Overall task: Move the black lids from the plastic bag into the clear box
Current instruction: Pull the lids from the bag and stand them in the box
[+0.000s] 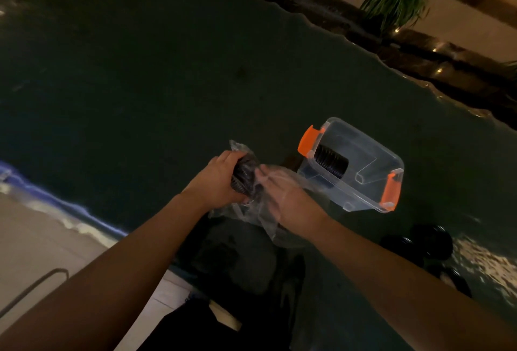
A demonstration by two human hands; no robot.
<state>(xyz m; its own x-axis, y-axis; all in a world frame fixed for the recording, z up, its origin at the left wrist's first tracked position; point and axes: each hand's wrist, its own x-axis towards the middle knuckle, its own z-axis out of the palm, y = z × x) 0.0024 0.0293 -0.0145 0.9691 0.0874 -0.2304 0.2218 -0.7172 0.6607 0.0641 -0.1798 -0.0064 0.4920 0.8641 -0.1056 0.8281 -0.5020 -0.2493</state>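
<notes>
While the stack of lids (pixel 244 176) is sitting in the left hand (pixel 216 180), whose fingers are curling tight around it, the step in hand looks like freeing that stack from the bag (pixel 251 210). The right hand (pixel 279 191) is lying against the bag just beside the stack, with film draping over its fingers; whether it is pinching the plastic or only pressing on it I cannot tell. Both hands are working just left of the box (pixel 363 155), near it but not touching.

To my eye the next move is calling for the film to be peeled clear so the stack comes out whole, and then for a short carry rightward over the rim. Loose film clinging to the lids is the likely snag.

Counting: one bag, one box with two orange latches (pixel 309 141), and two stacks of lids in plain sight, one being held and one already lying on its side inside the box (pixel 331 162). Single lids within each stack are too blurred to number. A few dark round things (pixel 432 240) are lying on the dark bench (pixel 140 85) to the right of the forearm; they may be more lids, though dimness is hiding their count and kind.
</notes>
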